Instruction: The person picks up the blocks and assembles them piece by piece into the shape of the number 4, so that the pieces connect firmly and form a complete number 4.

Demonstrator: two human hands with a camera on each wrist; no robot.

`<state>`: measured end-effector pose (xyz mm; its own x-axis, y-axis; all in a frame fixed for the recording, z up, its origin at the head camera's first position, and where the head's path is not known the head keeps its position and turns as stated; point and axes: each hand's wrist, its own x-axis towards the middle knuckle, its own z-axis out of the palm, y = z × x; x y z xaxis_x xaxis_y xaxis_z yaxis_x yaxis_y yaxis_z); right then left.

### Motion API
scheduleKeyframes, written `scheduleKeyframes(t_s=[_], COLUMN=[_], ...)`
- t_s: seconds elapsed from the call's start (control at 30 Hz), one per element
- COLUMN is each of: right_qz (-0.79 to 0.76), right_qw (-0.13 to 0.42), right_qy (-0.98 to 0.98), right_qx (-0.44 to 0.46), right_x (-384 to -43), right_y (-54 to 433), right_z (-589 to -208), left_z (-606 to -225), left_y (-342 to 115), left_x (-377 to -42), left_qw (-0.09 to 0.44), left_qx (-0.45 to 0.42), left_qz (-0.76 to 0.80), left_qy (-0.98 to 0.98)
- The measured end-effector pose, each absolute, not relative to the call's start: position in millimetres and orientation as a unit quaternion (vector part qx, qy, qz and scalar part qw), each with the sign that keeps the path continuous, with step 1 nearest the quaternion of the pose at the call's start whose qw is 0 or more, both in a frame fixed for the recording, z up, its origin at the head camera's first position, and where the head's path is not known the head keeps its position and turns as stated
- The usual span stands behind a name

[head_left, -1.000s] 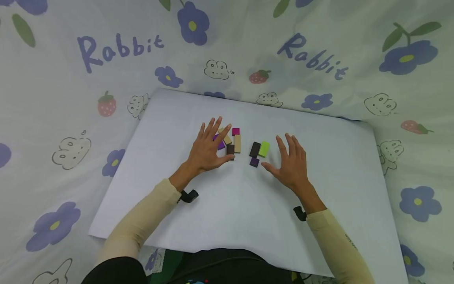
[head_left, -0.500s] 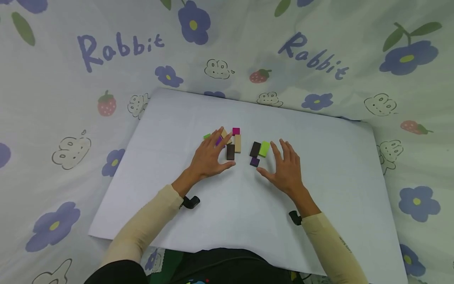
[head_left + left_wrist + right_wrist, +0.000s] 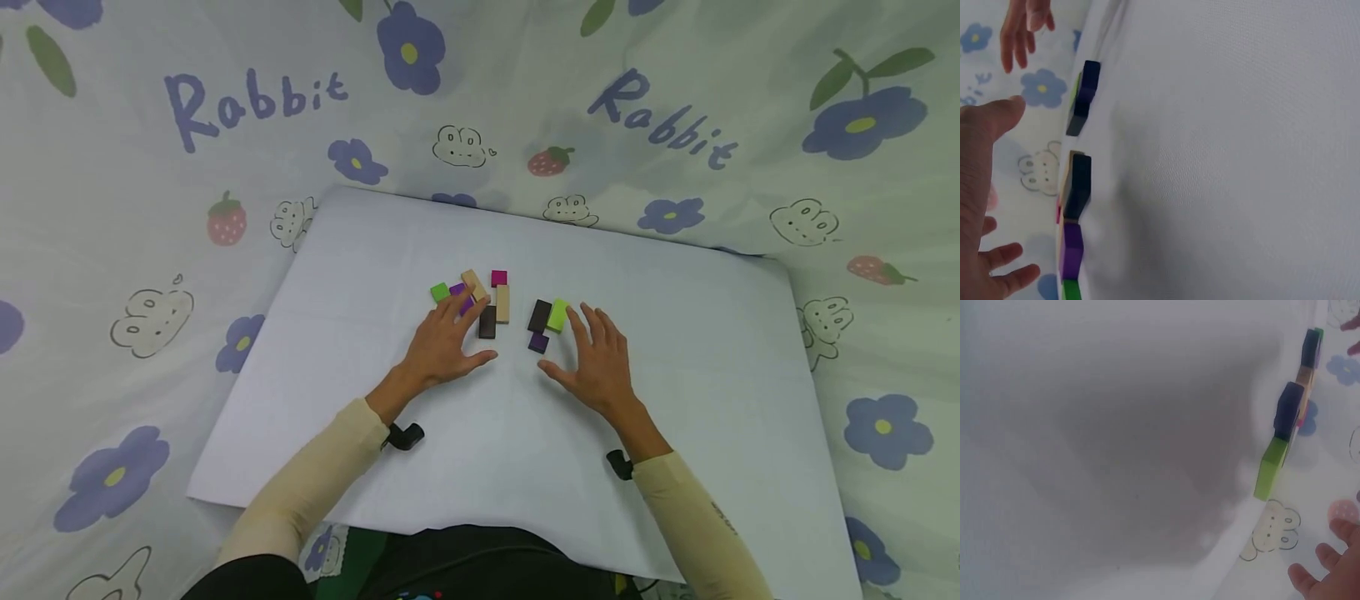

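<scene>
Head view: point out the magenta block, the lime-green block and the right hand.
Magenta block (image 3: 498, 277): head view, middle of its upper face.
Lime-green block (image 3: 558, 314): head view, middle of its upper face.
Right hand (image 3: 599, 365): head view, back of the hand.

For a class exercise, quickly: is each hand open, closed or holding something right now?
Left hand: open, holding nothing, near the green block.
Right hand: open, holding nothing, near the lime block.

Multicoloured blocks (image 3: 502, 304) flat at left, a lime block (image 3: 557, 317), black block (image 3: 539, 316) and plum block (image 3: 537, 342) clustered right
</scene>
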<state>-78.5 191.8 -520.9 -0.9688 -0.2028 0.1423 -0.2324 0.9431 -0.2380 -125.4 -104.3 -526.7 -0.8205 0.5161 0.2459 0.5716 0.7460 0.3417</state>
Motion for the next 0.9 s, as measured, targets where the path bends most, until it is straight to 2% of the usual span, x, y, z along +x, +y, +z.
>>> scheduleKeyframes(t_s=[0.33,0.9], right_qz=[0.129,0.137], right_qw=[0.034,0.008], right_qy=[-0.984,-0.983], right_qx=[0.116,0.119], right_x=[-82.5,-94.0], right_y=[187.5,173.2], right_z=[-526.5,-528.5], left_z=[-531.3,-537.4], left_y=[-103.7,-104.2], left_x=[-125.9,-128.5], left_qw=[0.032,0.008], left_qx=[-0.295,-0.288], left_qz=[-0.216,-0.232], left_qy=[-0.93,-0.929])
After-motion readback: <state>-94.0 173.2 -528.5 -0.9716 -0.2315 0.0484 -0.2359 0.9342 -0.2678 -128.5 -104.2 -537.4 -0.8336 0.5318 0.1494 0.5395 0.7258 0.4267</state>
